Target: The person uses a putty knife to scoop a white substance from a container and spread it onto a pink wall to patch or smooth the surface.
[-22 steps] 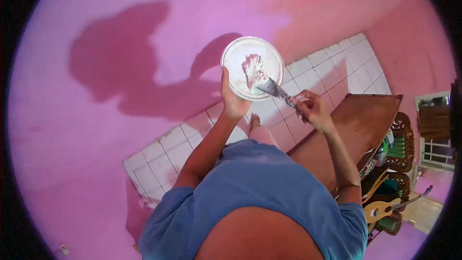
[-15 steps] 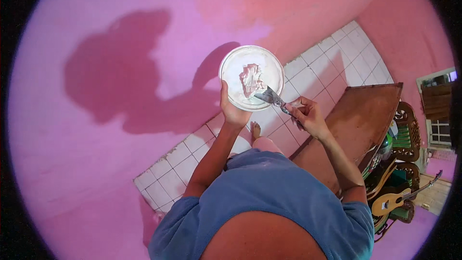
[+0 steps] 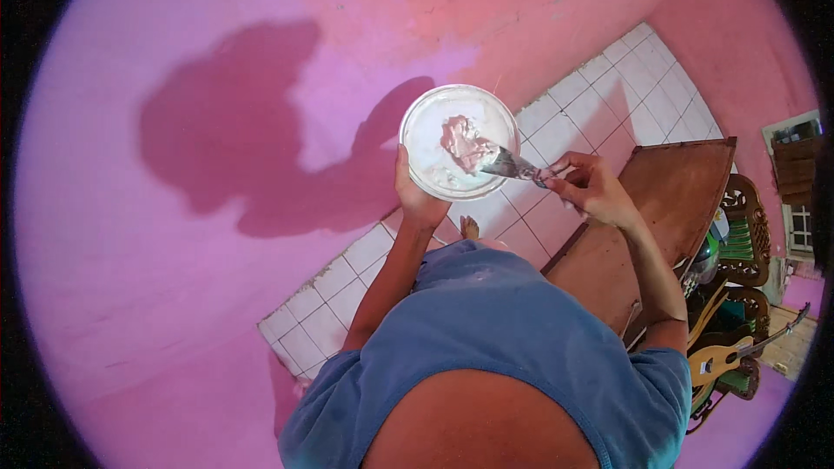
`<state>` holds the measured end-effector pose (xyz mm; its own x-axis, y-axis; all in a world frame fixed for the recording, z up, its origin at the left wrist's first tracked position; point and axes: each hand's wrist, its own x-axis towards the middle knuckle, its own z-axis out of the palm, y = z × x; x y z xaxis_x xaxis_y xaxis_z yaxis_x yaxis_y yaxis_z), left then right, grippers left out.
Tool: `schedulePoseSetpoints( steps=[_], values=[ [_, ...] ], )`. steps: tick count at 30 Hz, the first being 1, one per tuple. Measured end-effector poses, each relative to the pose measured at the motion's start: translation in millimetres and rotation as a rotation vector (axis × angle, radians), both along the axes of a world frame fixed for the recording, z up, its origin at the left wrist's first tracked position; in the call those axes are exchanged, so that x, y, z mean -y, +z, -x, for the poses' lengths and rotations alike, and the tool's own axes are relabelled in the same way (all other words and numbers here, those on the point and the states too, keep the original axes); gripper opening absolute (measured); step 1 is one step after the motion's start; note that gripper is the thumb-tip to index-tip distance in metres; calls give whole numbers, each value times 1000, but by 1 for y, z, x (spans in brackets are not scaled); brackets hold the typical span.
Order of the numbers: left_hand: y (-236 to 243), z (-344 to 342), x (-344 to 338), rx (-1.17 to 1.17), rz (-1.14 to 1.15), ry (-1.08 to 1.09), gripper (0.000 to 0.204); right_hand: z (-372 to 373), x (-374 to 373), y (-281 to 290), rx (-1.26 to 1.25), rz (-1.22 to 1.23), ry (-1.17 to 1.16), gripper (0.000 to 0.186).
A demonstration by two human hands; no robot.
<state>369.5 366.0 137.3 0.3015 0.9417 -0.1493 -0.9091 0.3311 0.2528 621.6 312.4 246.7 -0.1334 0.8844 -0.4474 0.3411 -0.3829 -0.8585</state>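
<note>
My left hand (image 3: pixel 419 200) holds a round white lid (image 3: pixel 426 141) by its lower left rim, thumb over the edge and the other fingers hidden beneath. A lump of pale, thick paste (image 3: pixel 467 144) lies on the middle of the lid, with thin smears around it. My right hand (image 3: pixel 592 188) is closed round the handle of a putty knife (image 3: pixel 511 164). The knife's blade points left and touches the lower right side of the paste.
A pink, patchy wall (image 3: pixel 104 234) fills the left and top, with my shadow on it. White tiles (image 3: pixel 317 317) run along its foot. To the right stand a brown wooden panel (image 3: pixel 673 191), a carved chair (image 3: pixel 745 226) and a guitar (image 3: pixel 717 363).
The putty knife has swung to lie flatter, its blade now at the paste's right side. My right hand has moved right and slightly up. The lump has changed shape.
</note>
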Motion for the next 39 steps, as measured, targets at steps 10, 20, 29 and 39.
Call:
schedulePoseSetpoints(
  steps=[10, 20, 29, 39],
  values=[
    [-6, 12, 8, 5, 97, -113, 59, 52, 7, -18, 621, -789, 92, 25],
    [-11, 35, -39, 34, 110, -46, 60, 73, -17, -10, 997, -941, 496, 32],
    [-18, 52, -55, 228, 96, -81, 59, 69, -57, 30, 579, -537, 162, 16],
    [-16, 72, -34, 71, 124, -134, 58, 109, -14, -43, 844, -1006, 65, 22]
  ],
)
